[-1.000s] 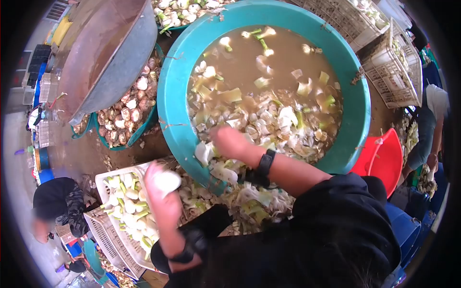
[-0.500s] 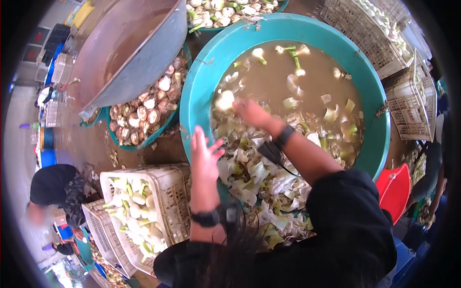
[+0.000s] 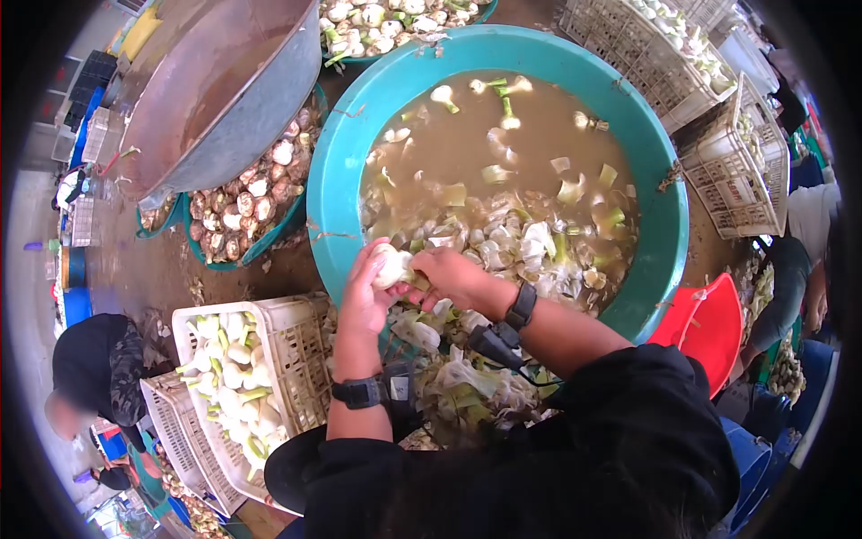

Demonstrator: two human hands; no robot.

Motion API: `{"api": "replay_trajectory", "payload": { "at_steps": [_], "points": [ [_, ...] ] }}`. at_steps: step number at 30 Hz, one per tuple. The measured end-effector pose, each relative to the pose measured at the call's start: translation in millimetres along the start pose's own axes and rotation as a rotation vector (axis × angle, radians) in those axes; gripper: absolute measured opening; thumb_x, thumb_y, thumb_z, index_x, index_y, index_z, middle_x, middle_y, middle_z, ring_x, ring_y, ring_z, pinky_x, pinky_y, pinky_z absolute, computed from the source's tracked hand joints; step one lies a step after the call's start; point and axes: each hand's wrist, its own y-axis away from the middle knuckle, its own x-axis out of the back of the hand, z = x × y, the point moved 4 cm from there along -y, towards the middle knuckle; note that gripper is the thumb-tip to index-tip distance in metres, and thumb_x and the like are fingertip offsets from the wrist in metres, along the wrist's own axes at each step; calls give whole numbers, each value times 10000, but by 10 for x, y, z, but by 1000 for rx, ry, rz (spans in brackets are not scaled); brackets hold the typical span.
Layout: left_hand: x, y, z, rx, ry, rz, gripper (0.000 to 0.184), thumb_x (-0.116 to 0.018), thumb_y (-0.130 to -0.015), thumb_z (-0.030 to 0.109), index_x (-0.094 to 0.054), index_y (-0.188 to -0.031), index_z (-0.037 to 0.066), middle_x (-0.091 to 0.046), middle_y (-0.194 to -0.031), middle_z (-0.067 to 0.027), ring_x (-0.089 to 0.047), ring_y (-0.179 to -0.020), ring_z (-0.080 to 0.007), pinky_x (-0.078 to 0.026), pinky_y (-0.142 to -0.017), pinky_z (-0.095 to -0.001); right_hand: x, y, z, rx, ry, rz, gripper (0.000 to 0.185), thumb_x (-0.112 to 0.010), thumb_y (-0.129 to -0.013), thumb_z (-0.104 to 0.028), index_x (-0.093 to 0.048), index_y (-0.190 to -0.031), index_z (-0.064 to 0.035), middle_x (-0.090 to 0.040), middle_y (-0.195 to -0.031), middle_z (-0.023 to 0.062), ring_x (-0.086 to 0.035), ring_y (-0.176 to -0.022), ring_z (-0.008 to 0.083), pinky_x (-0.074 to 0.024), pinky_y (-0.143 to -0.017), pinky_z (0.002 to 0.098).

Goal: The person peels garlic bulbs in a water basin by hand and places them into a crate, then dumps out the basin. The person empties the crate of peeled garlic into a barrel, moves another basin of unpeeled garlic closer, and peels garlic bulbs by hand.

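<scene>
My left hand (image 3: 363, 298) is closed around the round end of a white bulb (image 3: 390, 269), above the near rim of a teal tub (image 3: 339, 184). My right hand (image 3: 456, 280) pinches the same bulb at its greenish stem end, fingers bent together. Muddy water fills the far part of the tub, where a few stemmed bulbs (image 3: 445, 97) float. Loose pale peelings (image 3: 512, 242) lie thick in the near part, right under my hands. The fingertips partly hide the bulb.
At left stands a white crate (image 3: 292, 346) of peeled bulbs, with a large metal basin (image 3: 233, 126) over a tub of brownish bulbs (image 3: 242, 211) behind it. More crates (image 3: 628, 67) and a red container (image 3: 709, 328) are on the right. A person (image 3: 94, 368) bends at far left.
My right hand has come back from the water with a bulb, and my left hand, spread open before, now grips it too. The view has shifted slightly.
</scene>
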Motion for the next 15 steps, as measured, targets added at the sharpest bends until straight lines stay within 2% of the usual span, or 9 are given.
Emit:
{"api": "replay_trajectory", "payload": {
  "at_steps": [1,3,4,7,8,9,11,13,15],
  "points": [
    [-7,26,57,-1,0,-4,369,-568,-813,332,-527,-1079,79,-559,-879,-48,-520,-656,-105,-377,-471,-219,-7,33,19,3,0,2,228,-511,-825,-188,-569,-724,8,-573,-680,163,-543,-552,291,-479,-527,370],
    [80,45,136,174,-183,0,485,-534,-830,347,-442,-1241,107,-540,-1014,-62,-537,-761,-120,-428,-581,-244,-69,142,-161,595,795,138,195,-512,-813,-166,-576,-776,14,-571,-695,186,-544,-589,332,-465,-566,394],
    [114,38,160,256,-603,-47,530,-566,-818,267,-393,-1294,109,-524,-1095,-66,-543,-844,-123,-456,-695,-283,-130,220,-197,922,873,215,180,-523,-806,-156,-584,-792,13,-570,-699,197,-524,-593,368,-444,-574,401],
    [-80,256,179,-142,-943,-158,565,-610,-780,132,-380,-1295,90,-500,-1146,-76,-521,-932,-134,-449,-784,-320,-23,93,-130,534,892,321,149,-545,-790,-124,-597,-815,14,-575,-669,174,-550,-564,302,-434,-537,383],
    [-118,341,183,-302,-943,-115,533,-637,-726,38,-458,-1228,54,-505,-1174,-112,-518,-1017,-216,-439,-829,-333,96,-40,-32,201,445,182,160,-555,-808,-130,-613,-850,14,-600,-677,114,-563,-543,202,-435,-500,327],
    [-124,373,196,-304,-942,-116,533,-637,-726,38,-458,-1228,54,-505,-1174,-112,-518,-1017,-216,-439,-829,-333,140,-74,-6,203,446,184,160,-555,-808,-130,-613,-850,14,-600,-677,114,-563,-543,202,-435,-500,327],
    [-301,542,326,-959,-1636,-171,373,-620,-717,15,-562,-1085,47,-489,-1214,-144,-484,-1105,-275,-414,-882,-321,74,-65,-14,93,9,14,203,-548,-840,-168,-613,-883,19,-600,-719,59,-569,-608,130,-444,-482,275],
    [-238,513,278,-981,-1574,-201,244,-603,-717,-17,-602,-958,21,-479,-1229,-172,-455,-1147,-315,-416,-885,-333,39,47,-62,51,39,-8,221,-521,-870,-190,-589,-952,4,-604,-810,51,-577,-695,140,-458,-515,240],
    [-116,432,245,-677,-1056,-137,210,-556,-734,-42,-591,-938,-8,-490,-1205,-176,-480,-1095,-374,-443,-846,-372,-29,142,-138,118,-193,-30,221,-492,-887,-172,-557,-1020,-8,-594,-890,64,-566,-782,140,-478,-587,260]
  ]
}}
